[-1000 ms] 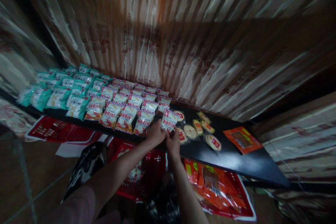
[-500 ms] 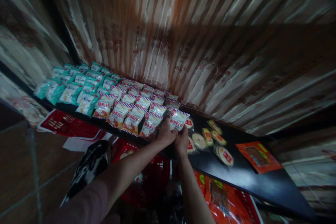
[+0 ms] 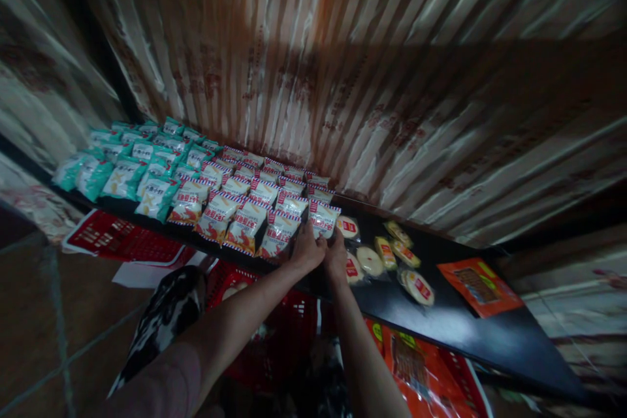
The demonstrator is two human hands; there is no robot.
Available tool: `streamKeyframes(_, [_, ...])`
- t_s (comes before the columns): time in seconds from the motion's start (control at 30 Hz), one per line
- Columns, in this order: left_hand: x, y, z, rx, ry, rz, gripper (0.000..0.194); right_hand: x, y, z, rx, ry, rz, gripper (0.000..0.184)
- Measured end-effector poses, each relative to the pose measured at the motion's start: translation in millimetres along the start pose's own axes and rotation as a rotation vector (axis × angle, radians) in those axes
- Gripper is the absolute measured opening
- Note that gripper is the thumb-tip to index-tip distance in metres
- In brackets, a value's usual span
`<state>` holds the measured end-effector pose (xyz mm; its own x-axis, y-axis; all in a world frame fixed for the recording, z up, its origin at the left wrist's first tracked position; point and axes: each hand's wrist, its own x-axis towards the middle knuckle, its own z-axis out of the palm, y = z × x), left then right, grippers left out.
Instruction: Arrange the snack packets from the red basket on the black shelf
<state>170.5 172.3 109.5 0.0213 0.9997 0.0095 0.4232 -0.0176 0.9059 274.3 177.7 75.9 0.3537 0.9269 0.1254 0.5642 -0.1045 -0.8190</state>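
Observation:
Both my hands grip the lower part of one white snack bag (image 3: 323,217) with a red-and-blue striped top edge. My left hand (image 3: 307,249) has its fingers on the bag's left side, and my right hand (image 3: 336,256) holds its right side. The bag stands upright at the right end of several rows of matching snack bags (image 3: 247,222) on a black shelf (image 3: 455,333). Round white packaged snacks (image 3: 369,261) lie just right of my right hand. My fingers partly hide the bag's bottom.
Teal snack bags (image 3: 122,176) fill the shelf's left end. Small yellow packets (image 3: 402,252) and an orange packet (image 3: 480,286) lie to the right. Below the front edge are red baskets (image 3: 289,339), one holding orange packets (image 3: 416,372). Pleated plastic-like sheeting (image 3: 294,46) hangs behind.
The snack bag in my hands has moved slightly back and left, lining up with the row beside it. My hands moved with it. The view has shifted a little.

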Motion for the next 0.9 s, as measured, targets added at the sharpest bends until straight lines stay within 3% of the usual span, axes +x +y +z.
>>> streamKeyframes(0.67, [-2, 3, -5.1, 0.090, -0.024, -0.037, 0.060, 6, 12, 12, 0.073, 0.049, -0.127, 0.057])
streamKeyframes(0.9, [3, 4, -4.1, 0.131, -0.071, -0.063, 0.057, 5, 13, 10, 0.050, 0.083, -0.092, 0.057])
